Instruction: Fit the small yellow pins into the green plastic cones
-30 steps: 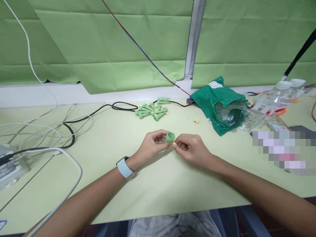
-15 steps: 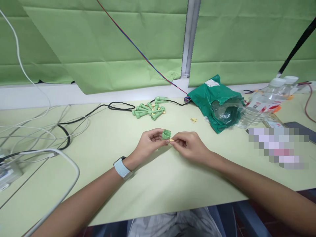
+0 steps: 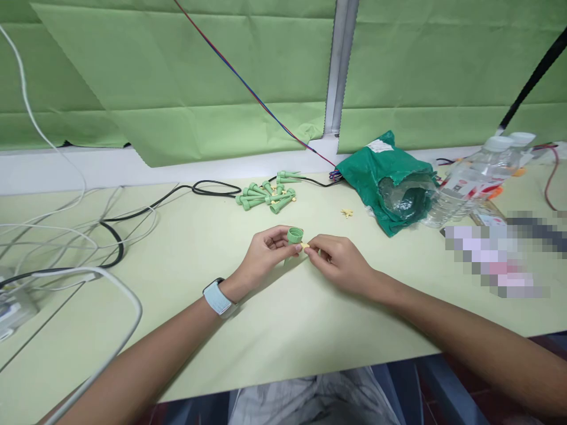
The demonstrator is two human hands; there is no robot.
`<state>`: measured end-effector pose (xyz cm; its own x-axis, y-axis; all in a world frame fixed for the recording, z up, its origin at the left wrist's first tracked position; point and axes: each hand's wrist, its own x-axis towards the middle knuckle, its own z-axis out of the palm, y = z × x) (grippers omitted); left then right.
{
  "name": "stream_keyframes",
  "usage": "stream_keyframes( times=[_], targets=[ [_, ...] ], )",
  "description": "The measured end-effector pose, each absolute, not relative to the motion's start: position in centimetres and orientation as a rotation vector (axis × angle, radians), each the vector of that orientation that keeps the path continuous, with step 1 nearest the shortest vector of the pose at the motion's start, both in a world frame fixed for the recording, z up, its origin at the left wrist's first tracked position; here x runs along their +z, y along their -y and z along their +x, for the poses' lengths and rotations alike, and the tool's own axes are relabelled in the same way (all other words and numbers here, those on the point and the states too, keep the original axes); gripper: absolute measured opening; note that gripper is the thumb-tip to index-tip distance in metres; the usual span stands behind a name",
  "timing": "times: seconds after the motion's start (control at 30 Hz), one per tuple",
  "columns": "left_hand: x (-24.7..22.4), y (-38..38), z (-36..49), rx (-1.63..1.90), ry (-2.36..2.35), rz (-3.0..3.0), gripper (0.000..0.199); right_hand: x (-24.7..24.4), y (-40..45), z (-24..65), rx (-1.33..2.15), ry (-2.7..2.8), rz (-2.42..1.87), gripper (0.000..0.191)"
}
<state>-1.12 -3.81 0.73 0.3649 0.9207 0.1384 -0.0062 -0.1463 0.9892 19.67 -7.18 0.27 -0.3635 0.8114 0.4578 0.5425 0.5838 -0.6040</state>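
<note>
My left hand (image 3: 269,252) is closed around a green plastic watering spike (image 3: 295,235), its threaded round cup facing up and its thin stem pointing down below the fingers. My right hand (image 3: 339,260) pinches a small yellow valve piece (image 3: 305,247) by its outer end. The piece sits against the side of the spike just under the cup, beside my left thumb; whether it has entered a hole there is hidden. Beyond my hands lies a pile of similar green spikes (image 3: 254,195) with small yellow bits among them. More yellow valve pieces (image 3: 346,213) lie together to the right of the pile.
A torn green plastic bag (image 3: 367,168) rests at the back right, near clear water bottles (image 3: 476,177). White cables (image 3: 57,236) and a black cable (image 3: 119,239) tangle on the left. Green cloth (image 3: 199,88) hangs behind the table. A blurred patch covers items at the right.
My left hand has shifted slightly left and tilted the spike, so its stem now shows below. More of the yellow valve piece is visible against the spike's side.
</note>
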Motion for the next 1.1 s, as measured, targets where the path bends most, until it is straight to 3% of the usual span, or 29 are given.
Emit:
stream_keyframes(
  times=[0.13,0.3,0.43,0.67,0.83,0.97,1.1],
  targets=[
    [0.37,3.56,-1.22,0.993,-0.862,1.5,0.029,-0.09,7.21,19.68,0.447,1.998,-1.047,0.005],
    [0.17,3.53,-1.23,0.991,-0.845,1.489,0.029,-0.19,7.28,19.6,0.48,2.005,-1.062,0.015],
    [0.31,3.71,-1.15,0.977,-0.843,1.474,0.028,-0.18,7.28,19.63,0.411,1.956,-1.03,0.007],
    [0.26,3.57,-1.12,1.011,-0.86,1.477,0.029,0.2,7.21,19.68,0.5,2.052,-1.065,0.028],
    [0.07,3.45,-1.12,1.033,-0.832,1.43,0.029,-0.05,7.2,19.47,0.507,1.965,-0.951,0.018],
    [0.09,3.54,-1.09,1.019,-0.821,1.436,0.031,-0.01,6.97,19.59,0.518,1.963,-1.047,0.031],
    [0.15,3.64,-1.12,1.003,-0.807,1.453,0.03,-0.07,6.94,19.81,0.428,1.96,-0.986,0.016]
  ],
)
